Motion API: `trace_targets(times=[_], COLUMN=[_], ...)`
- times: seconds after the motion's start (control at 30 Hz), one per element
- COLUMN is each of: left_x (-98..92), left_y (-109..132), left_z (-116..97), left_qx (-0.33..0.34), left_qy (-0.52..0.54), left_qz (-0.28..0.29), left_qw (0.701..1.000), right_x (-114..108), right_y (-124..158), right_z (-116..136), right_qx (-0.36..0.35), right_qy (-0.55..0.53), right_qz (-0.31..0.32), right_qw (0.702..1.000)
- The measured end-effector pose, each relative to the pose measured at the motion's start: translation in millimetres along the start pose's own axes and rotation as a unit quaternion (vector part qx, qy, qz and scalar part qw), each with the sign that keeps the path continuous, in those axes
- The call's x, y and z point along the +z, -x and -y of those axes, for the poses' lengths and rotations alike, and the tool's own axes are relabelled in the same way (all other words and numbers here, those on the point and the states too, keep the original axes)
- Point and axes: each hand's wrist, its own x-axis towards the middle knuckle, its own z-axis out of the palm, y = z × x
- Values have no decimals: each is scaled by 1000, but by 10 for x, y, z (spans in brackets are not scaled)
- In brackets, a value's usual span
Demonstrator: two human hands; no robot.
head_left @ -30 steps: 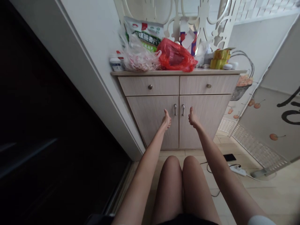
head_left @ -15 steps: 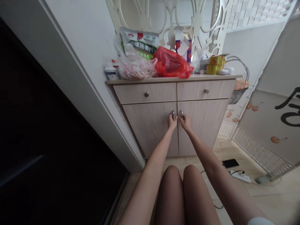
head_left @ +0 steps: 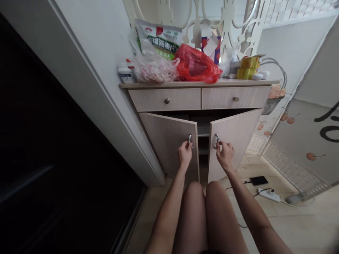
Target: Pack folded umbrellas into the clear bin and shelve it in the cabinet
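Both doors of a pale wooden cabinet stand partly open toward me. My left hand (head_left: 185,152) is closed on the curved metal handle (head_left: 190,138) of the left cabinet door (head_left: 169,141). With its fingers pinched, my right hand (head_left: 225,152) grips the matching door handle (head_left: 217,137) on the right cabinet door (head_left: 235,137). Through the gap between the doors a shelf (head_left: 203,131) shows in the dark inside; most of the interior is hidden. Above the doors are two drawers, a left drawer (head_left: 148,100) and a right drawer (head_left: 251,96), both closed, with round knobs.
On the cabinet top (head_left: 169,84) lie a red plastic bag (head_left: 196,63), a clear bag (head_left: 156,70), an oatmeal bag (head_left: 164,38) and yellow tape rolls (head_left: 247,67). A phone (head_left: 259,180) and a power strip (head_left: 268,195) with cables lie on the floor at right. My knees are close before the doors.
Both cabinet doors have swung from closed to partly open, pulled toward me by my hands on the handles. My hands have moved apart and nearer. The view has shifted slightly.
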Motion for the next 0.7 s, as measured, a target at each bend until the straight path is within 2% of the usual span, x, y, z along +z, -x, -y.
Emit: trace_targets(times=[0.17, 0.33, 0.47, 0.57, 0.7], left_x=[-667, -1294, -1744, -2067, -2433], left_y=[430, 740, 827, 826, 795], left_z=[232, 442, 646, 782, 848], left_qx=[7, 6, -28, -66, -126], left_qy=[18, -22, -60, -90, -125], left_qz=[-52, -128, -214, -272, -278], left_qw=[998, 992, 975, 956, 944], right_x=[-551, -1061, -1368, -1550, -1804], right_y=[400, 677, 800, 834, 786], right_z=[-369, -742, -1042, -1360, -1784], right_qx=[-14, 2, 31, 42, 58], right_qy=[6, 13, 48, 78, 101], right_qz=[-46, -91, -139, -192, -238], right_qw=[999, 996, 989, 977, 964])
